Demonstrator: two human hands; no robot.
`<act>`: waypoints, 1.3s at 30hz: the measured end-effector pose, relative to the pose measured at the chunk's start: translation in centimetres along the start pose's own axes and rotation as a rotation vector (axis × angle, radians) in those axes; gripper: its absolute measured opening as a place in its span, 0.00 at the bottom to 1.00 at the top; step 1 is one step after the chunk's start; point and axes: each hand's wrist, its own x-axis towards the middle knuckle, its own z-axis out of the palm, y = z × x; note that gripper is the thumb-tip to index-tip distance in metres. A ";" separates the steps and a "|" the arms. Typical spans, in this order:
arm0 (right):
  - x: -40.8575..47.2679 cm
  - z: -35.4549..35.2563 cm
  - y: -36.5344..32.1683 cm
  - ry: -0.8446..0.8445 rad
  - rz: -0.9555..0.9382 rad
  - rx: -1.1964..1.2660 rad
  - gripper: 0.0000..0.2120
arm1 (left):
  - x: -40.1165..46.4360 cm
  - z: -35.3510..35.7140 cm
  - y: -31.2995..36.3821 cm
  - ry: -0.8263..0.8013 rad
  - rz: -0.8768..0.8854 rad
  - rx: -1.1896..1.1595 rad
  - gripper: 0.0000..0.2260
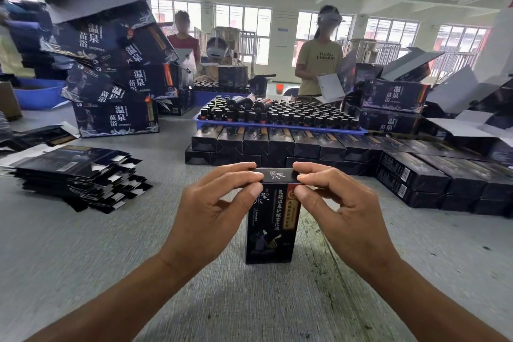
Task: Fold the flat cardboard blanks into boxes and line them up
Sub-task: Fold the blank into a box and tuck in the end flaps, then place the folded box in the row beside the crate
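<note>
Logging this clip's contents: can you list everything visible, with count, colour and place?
box: one, black, upright on the table centre, top flap being closed
blanks: one stack, black and white, left
finished boxes: many, black, rows behind and to the right
tray: one, blue, on the rows, full of dark bottles
cartons: many, dark blue, piled far left and far right
people: three, across the table
table: grey
left hand: fingers pinch the box top
right hand: same, other end
</note>
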 end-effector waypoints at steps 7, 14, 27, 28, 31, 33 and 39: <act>-0.2 0.2 0.5 -0.018 0.124 0.083 0.06 | -0.4 -0.4 -1.0 -0.154 -0.039 0.055 0.14; -0.7 0.5 1.1 -0.138 0.127 -0.099 0.20 | -0.3 -0.6 -1.4 -0.203 -0.161 0.013 0.20; -1.9 2.3 1.6 -0.398 0.005 -0.561 0.29 | 0.6 -0.5 -3.8 0.145 -0.713 -0.283 0.20; -1.8 2.1 1.8 -0.379 0.016 -0.571 0.28 | 0.5 -0.3 -3.7 0.123 -0.719 -0.271 0.19; -0.9 0.9 3.2 -0.270 0.116 -0.630 0.26 | 0.2 0.2 -3.5 0.029 -0.718 -0.190 0.25; 0.0 -0.6 4.8 -0.184 0.231 -0.687 0.25 | -0.1 0.4 -3.3 -0.080 -0.720 -0.104 0.31; 1.2 -7.6 10.9 -0.042 0.628 -0.945 0.20 | -0.7 0.1 -3.5 -0.265 -0.653 0.057 0.22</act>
